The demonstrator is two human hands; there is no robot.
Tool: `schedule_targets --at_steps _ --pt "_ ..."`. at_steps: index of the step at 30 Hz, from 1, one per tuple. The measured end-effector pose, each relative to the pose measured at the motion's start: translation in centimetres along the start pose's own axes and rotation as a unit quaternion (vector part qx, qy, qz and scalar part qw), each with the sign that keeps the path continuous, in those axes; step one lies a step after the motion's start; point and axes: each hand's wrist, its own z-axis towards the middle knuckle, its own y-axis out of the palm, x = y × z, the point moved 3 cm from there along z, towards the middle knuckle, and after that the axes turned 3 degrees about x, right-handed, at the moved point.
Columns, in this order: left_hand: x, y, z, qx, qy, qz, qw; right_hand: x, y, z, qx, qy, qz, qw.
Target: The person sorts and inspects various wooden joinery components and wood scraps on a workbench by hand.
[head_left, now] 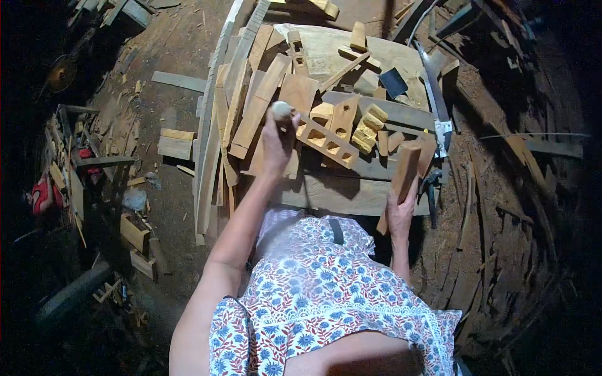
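My left hand (pixel 277 141) is closed around an upright thing with a round, pale end (pixel 282 109); its lower part is hidden by my fingers. Beside that hand lies a wooden piece with several squarish holes (pixel 326 143), slanting down to the right. My right hand (pixel 400 210) grips a long, squared wooden block (pixel 406 169) near the right side of the work surface, its top tilted away from me. A second holed wooden piece (pixel 344 116) and a stack of yellowish notched blocks (pixel 370 125) rest between my hands.
Long boards (pixel 260 103) lie piled on the left of the wooden bench (pixel 351 194). A dark square (pixel 393 83) is at the back. A hammer-like tool (pixel 431 188) hangs at the right edge. Wood scraps (pixel 135 233) and shavings cover the ground.
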Motion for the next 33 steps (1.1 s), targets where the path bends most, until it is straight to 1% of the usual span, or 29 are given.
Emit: schedule_targets --at_steps 1,2,3,5,6,7,9,10,11,12,13,14,15,16,17,18,19,20,21,23,24,25,27,28,30,31,33 --pt "0.6 0.6 -0.6 -0.013 -0.046 -0.055 0.997 -1.5 -0.4 1.0 -0.005 -0.005 0.005 1.000" --pt "1.3 1.4 -1.0 -0.016 0.076 0.043 0.996 -3.9 -0.9 1.9 -0.020 -0.052 -0.014 0.998" --pt "0.7 1.6 -1.5 -0.064 0.080 0.028 0.994 -5.8 -0.8 2.7 -0.035 -0.098 -0.031 0.994" --pt "0.1 2.3 -2.3 -0.086 0.105 0.082 0.987 -8.2 0.6 4.1 -0.003 -0.264 0.022 0.964" --pt "-0.2 2.5 -2.5 -0.096 0.123 0.085 0.984 -10.0 1.0 4.4 -0.007 -0.291 0.001 0.957" --pt "0.1 2.5 -2.8 -0.090 0.122 0.088 0.984 -10.7 2.2 4.5 -0.017 -0.331 0.026 0.943" --pt "0.8 2.5 -3.5 -0.058 0.152 0.113 0.980 -11.2 5.0 5.2 -0.178 -0.277 0.094 0.940" --pt "-0.2 2.3 -3.8 -0.098 0.117 0.092 0.984 -11.6 5.0 5.4 -0.187 -0.283 0.092 0.936" --pt "-0.6 2.3 -4.0 -0.086 0.115 0.092 0.985 -12.1 5.2 5.7 -0.246 -0.259 0.002 0.934" --pt "-1.2 2.3 -3.7 -0.088 0.082 0.091 0.989 -12.5 5.6 6.1 -0.299 -0.241 -0.089 0.919" --pt "-1.3 2.0 -3.8 -0.090 0.044 0.091 0.991 -12.8 5.6 6.0 -0.308 -0.254 -0.089 0.912" --pt "-0.9 2.1 -4.0 -0.050 0.086 0.085 0.991 -13.3 4.8 5.9 -0.210 -0.324 0.022 0.922" --pt "0.9 2.0 -4.4 0.000 0.178 0.106 0.978 -13.7 3.9 5.8 -0.104 -0.381 0.137 0.909" --pt "1.1 2.1 -4.6 0.003 0.181 0.110 0.977 -13.2 4.1 5.9 -0.104 -0.376 0.182 0.903" --pt "1.1 2.2 -4.6 0.005 0.186 0.112 0.976 -12.2 4.9 6.2 -0.107 -0.378 0.184 0.901" --pt "0.4 2.3 -4.9 0.007 0.185 0.113 0.976 -10.7 6.3 6.4 -0.178 -0.377 0.090 0.904" --pt "-1.0 2.6 -5.0 -0.034 0.141 0.088 0.986 -9.5 7.2 6.5 -0.246 -0.372 -0.005 0.895" --pt "-2.3 2.7 -4.8 -0.075 0.099 0.065 0.990 -8.7 7.1 6.5 -0.262 -0.359 -0.034 0.895" --pt "-1.7 2.5 -4.7 -0.071 0.104 0.069 0.990 -8.7 6.9 6.6 -0.261 -0.364 -0.030 0.893" --pt "0.4 2.7 -6.3 -0.022 0.164 0.131 0.977 -8.1 5.8 6.6 -0.243 -0.289 0.138 0.916" --pt "0.4 3.0 -7.5 0.009 0.242 0.119 0.963 -7.7 4.7 6.4 -0.152 -0.305 0.074 0.937" --pt "-2.1 3.4 -8.5 -0.039 0.239 0.166 0.956 -7.0 4.3 7.0 -0.124 -0.279 0.063 0.950" --pt "-3.2 4.1 -10.6 -0.064 0.258 0.210 0.941 -5.8 2.7 7.3 -0.128 -0.229 0.092 0.961" --pt "-3.4 4.1 -11.1 -0.074 0.257 0.207 0.941 -4.8 2.2 7.4 -0.123 -0.220 0.091 0.963" --pt "-3.5 3.2 -11.4 -0.051 0.224 0.175 0.957 -2.8 1.6 7.4 -0.129 -0.176 0.062 0.974" --pt "-3.3 2.9 -11.1 -0.063 0.226 0.174 0.956 -2.2 1.3 7.2 -0.121 -0.167 0.064 0.976" --pt "-2.9 1.5 -9.5 0.014 0.152 0.131 0.980 -1.6 0.8 6.7 -0.103 -0.188 0.034 0.976"
